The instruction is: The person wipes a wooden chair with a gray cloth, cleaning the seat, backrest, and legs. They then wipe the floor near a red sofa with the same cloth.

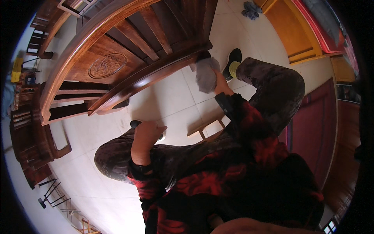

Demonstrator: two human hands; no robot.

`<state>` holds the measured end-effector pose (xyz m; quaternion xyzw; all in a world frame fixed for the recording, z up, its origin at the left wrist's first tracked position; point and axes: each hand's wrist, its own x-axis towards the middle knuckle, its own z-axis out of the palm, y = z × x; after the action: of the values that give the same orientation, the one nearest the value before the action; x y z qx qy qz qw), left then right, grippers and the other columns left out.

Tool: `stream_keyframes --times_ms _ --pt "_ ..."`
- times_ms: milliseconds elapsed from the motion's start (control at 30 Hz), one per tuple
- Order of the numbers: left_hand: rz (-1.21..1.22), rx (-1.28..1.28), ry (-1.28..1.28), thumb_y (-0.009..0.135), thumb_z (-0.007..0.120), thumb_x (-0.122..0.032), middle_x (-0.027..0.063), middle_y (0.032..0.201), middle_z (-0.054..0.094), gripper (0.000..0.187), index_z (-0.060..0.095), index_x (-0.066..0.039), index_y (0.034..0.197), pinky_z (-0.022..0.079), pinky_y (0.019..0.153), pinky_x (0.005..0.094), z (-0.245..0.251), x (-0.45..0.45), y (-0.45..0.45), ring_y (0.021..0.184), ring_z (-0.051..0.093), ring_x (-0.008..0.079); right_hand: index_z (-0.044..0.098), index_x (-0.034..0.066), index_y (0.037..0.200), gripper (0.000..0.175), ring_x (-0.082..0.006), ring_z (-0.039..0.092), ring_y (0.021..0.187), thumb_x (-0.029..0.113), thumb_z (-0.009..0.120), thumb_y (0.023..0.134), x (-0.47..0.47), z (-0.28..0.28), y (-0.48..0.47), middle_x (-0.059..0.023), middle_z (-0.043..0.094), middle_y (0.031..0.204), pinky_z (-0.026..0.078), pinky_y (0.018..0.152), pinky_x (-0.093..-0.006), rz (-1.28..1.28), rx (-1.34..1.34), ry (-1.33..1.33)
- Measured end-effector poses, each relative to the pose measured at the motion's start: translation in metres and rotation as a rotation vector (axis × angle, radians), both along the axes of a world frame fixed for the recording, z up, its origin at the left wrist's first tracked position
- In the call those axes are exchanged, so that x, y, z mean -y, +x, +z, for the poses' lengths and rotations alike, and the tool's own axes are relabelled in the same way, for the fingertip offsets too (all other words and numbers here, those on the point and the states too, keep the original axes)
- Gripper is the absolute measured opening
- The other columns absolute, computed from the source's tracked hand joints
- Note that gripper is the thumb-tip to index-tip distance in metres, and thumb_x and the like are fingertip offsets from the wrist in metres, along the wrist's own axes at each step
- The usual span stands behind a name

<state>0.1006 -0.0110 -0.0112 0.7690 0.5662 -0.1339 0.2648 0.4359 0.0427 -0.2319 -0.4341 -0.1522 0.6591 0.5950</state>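
My right hand (223, 83) is closed around a bunched grey cloth (206, 75). The cloth is up against the lower end of a dark polished wooden bench (140, 83), near its leg; whether it touches the wood is hard to tell. A round carved medallion (107, 65) and upright slats (156, 29) mark the bench's panel. Over my left knee rests my left hand (145, 139), its back towards me and its thumb side pointing right. Its other fingers are mostly hidden, and nothing shows in it.
A small wooden stool (201, 134) shows between my legs on the pale tiled floor (172, 108). To the right stand an orange wooden cabinet (292, 32) and a maroon panel (315, 128). Dark wooden furniture (32, 137) lines the left. Grey-blue footwear (251, 10) lies at the top.
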Motion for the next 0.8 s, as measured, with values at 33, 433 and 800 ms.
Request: stream_keyframes --times_ms 33,433,800 --pt "0.017 0.001 -0.008 0.084 0.068 -0.04 0.0223 0.08 0.068 0.041 0.07 0.0 0.082 0.052 0.071 0.0482 0.001 -0.001 0.0 0.08 0.066 0.0401 0.049 -0.0006 0.138 0.047 -0.0213 0.056 0.122 0.027 0.056 0.099 0.001 -0.017 0.008 -0.0108 0.059 0.132 0.045 0.106 -0.0326 0.021 0.114 0.071" --pt "0.094 -0.02 -0.055 0.084 0.066 -0.041 0.0234 0.081 0.066 0.041 0.071 -0.001 0.077 0.05 0.07 0.0504 0.001 -0.001 0.002 0.079 0.065 0.0417 0.054 -0.0038 0.129 0.043 -0.0252 0.061 0.113 0.028 0.051 0.1 -0.028 -0.092 0.004 -0.0133 0.061 0.128 0.049 0.097 -0.0336 0.118 0.196 0.096" --pt "0.064 0.017 -0.022 0.084 0.067 -0.04 0.0226 0.08 0.066 0.039 0.07 -0.001 0.079 0.049 0.07 0.0497 -0.004 -0.006 0.002 0.081 0.065 0.0413 0.056 0.0003 0.131 0.045 -0.0238 0.065 0.104 0.03 0.057 0.098 -0.036 -0.026 0.036 -0.0133 0.067 0.112 0.051 0.092 -0.0326 -0.107 0.835 0.168"
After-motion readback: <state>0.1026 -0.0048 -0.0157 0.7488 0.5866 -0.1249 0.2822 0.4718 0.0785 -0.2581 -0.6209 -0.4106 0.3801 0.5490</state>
